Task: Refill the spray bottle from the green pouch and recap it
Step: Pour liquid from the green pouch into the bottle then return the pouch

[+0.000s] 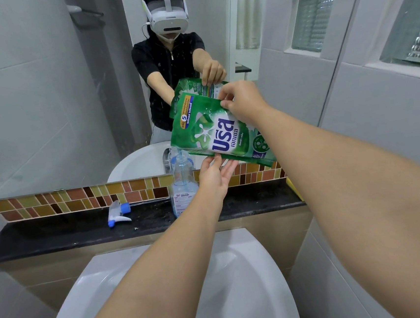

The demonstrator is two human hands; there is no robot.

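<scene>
Right hand (242, 102) pinches the tilted green pouch (216, 130); left hand (214, 176), fingers straight, supports it.

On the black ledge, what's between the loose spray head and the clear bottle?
Nothing: in the head view the black stone ledge is bare between the white-and-blue trigger spray head and the clear plastic spray bottle.

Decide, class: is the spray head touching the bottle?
Apart. The head view shows the spray head lying on the black ledge, well left of the bottle.
</scene>
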